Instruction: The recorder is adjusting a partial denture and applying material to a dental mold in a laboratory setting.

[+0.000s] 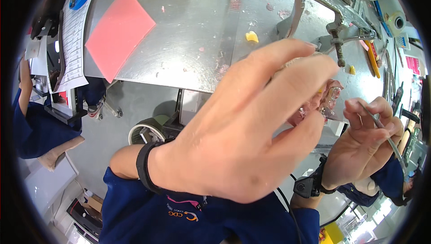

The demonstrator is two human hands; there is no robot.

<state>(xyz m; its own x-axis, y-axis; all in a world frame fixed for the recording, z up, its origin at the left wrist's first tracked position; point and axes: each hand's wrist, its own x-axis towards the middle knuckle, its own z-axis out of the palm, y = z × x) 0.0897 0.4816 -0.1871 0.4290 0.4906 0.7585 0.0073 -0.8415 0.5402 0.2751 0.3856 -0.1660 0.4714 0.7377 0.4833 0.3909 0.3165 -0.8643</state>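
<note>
Left hand: the left hand (242, 136), a black band (143, 167) on its wrist, is at the edge of the counter (188, 42).
Left fingers: curled around the pink piece, narrowly spaced; their exact contact points are hidden.
Pink piece: the pink piece (332, 93), with shiny metal-like parts, sits beneath and beside the left fingers, partly covered by them.
Right hand: the right hand (366, 147) is just right of the pink piece, palm turned up, with a small black device (307, 186) at its wrist.
Right fingers: pinched on a thin metal tool (395, 149), which slants down to the right.
Metal frame: a metal frame (334, 8) with a threaded screw stands beyond the left hand.
Yellow bits: a yellow piece (252, 36) lies left of the frame, a smaller yellow bit (352, 70) near the screw.
Pink sheet: a flat pink sheet (120, 35) lies at the counter's left, beside a printed paper (74, 60).
Floor: a round bin (130, 135) stands below the counter.
</note>
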